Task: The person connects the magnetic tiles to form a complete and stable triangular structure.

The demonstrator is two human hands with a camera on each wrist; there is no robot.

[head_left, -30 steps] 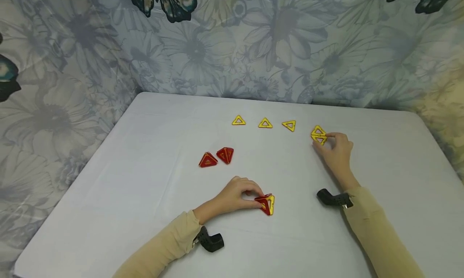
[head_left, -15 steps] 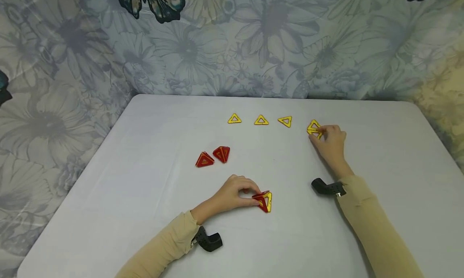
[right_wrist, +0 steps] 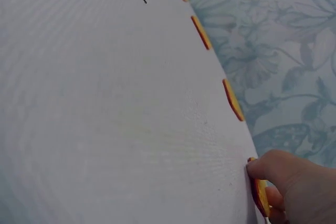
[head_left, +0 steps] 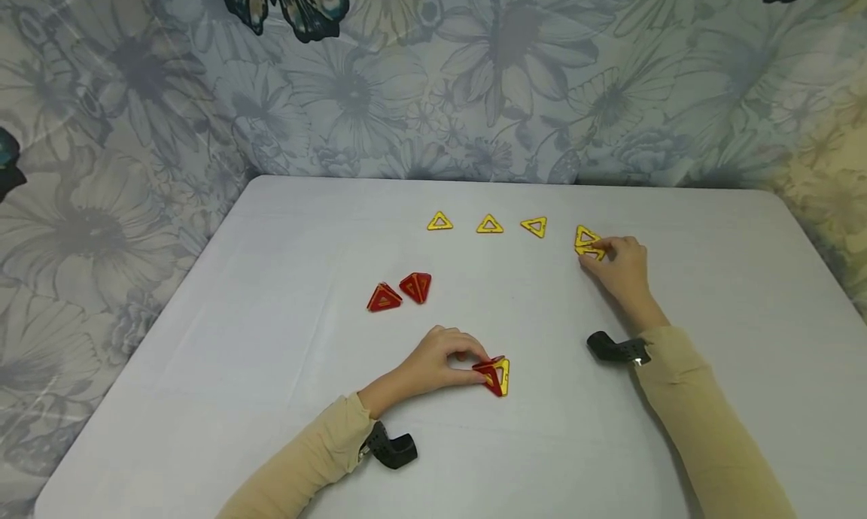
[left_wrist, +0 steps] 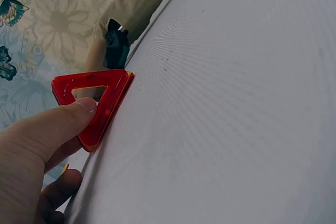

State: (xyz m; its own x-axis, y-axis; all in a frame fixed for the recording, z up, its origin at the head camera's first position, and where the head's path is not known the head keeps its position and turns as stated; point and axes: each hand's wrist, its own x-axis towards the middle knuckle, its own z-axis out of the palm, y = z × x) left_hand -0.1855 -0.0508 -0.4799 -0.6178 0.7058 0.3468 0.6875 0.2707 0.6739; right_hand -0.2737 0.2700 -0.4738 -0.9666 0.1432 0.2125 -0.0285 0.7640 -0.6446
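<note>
In the head view my left hand (head_left: 433, 361), low in the middle, pinches a joined piece of red and yellow triangular magnetic tiles (head_left: 503, 376) between thumb and fingers. Up close in the left wrist view, its red triangular face (left_wrist: 109, 100) has an open middle, with the thumb pressing on it. Far right, my right hand (head_left: 626, 274) pinches a yellow triangular tile (head_left: 591, 255). A second yellow triangular tile (head_left: 579, 235) lies against its far side. Seen edge-on in the right wrist view, the pinched tile (right_wrist: 259, 195) shows a yellow and red rim.
Single yellow triangular tiles (head_left: 490, 229) lie spaced in a row toward the table's back edge. Two red pyramid-like pieces (head_left: 384, 298) sit side by side left of centre on the white table (head_left: 271, 278). A flower-patterned cloth (head_left: 406, 90) hangs behind.
The head view has shifted slightly. At my right hand, the two yellow tiles have turned a little, and the fingers reach further over the near one. My left hand keeps its hold, nearly still.
</note>
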